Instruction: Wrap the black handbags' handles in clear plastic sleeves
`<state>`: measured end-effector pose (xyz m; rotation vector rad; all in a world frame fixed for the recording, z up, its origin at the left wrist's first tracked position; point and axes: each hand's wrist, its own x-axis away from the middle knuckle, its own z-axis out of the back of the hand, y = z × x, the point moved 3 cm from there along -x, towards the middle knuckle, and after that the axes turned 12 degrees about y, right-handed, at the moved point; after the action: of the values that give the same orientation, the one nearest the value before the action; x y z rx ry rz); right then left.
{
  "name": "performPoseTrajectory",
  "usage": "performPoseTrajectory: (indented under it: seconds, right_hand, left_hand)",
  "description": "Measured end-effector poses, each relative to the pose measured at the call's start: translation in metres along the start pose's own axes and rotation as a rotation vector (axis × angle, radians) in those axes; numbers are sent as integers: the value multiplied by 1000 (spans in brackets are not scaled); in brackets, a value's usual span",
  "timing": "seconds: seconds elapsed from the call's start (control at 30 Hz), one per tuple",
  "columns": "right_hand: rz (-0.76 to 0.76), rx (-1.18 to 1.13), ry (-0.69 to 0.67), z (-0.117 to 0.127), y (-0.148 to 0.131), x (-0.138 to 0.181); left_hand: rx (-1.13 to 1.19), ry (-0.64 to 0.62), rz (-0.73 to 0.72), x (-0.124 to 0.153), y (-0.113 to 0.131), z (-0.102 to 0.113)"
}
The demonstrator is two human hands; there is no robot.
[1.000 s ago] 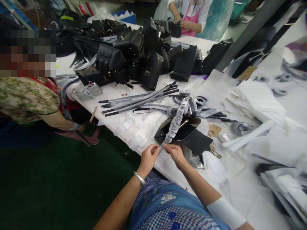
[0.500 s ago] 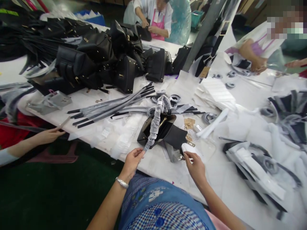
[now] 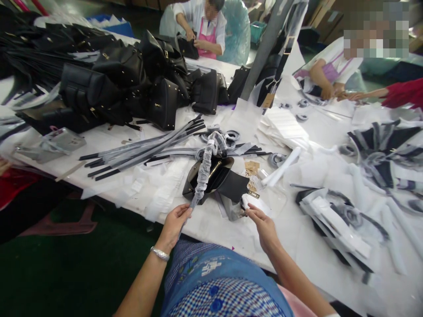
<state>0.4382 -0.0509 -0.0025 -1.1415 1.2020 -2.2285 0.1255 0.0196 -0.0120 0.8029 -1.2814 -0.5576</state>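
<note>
A small black handbag [image 3: 231,185] lies on the white table in front of me, its flap folded open toward the right and a gold zip showing inside. Across its opening runs a strap wrapped in crinkled clear plastic [image 3: 204,169]. My left hand [image 3: 173,224] is closed on the strap's near end, at the table edge. To the right, my right hand [image 3: 261,224] has its fingertips together beside the flap's metal clasp [image 3: 253,194]; what is between them is too small to make out. Brown paper tags [image 3: 251,168] lie just behind the flap.
Many black handbags [image 3: 167,103] are heaped at the back left. Plastic-wrapped straps [image 3: 142,147] lie before them. A grey post [image 3: 259,57] rises behind. A wrapped bundle [image 3: 337,224] rests at the right. Co-workers [image 3: 209,33] sit across the table.
The view has shifted slightly, moving the table's contents leftward. At the far left, a person's hand has drawn back from the table edge. Both my hands stay at nearly the same places by the bag.
</note>
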Motion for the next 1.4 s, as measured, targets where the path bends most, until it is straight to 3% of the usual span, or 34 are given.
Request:
performPoseTrajectory:
  seconds: [0.13, 0.23, 0.4, 0.53, 0.67, 0.8, 0.9, 1.0, 1.13, 1.4]
  right_hand:
    - [-159, -76, -97, 8, 11, 22]
    - [-236, -86, -104, 5, 31, 22]
    - [-223, -34, -50, -1, 58, 2]
    - [-206, 27, -72, -3, 64, 2]
    - [-183, 35, -304, -30, 39, 29]
    - [-137, -56, -533, -91, -8, 53]
    - [-121, -97, -583, -136, -33, 56]
    - [-104, -80, -543, -166, -38, 51]
    - [-47, 22, -480, -180, -34, 41]
    - [45, 148, -483, -174, -35, 26]
  left_hand:
    - [-7, -13, 9, -2, -1, 1]
    - [-21, -22, 16, -3, 1, 1]
    - [-27, -2, -16, -2, 5, -2]
    - [-1, 12, -59, 0, 7, -5]
    - [46, 4, -100, 1, 5, -7]
    - [86, 5, -145, 3, 2, -9]
    - [103, -6, -178, 6, 2, -10]
    - [120, -22, -204, 8, 3, -11]
    - [153, -12, -196, 7, 2, -11]
    - [198, 9, -105, 6, -2, -9]
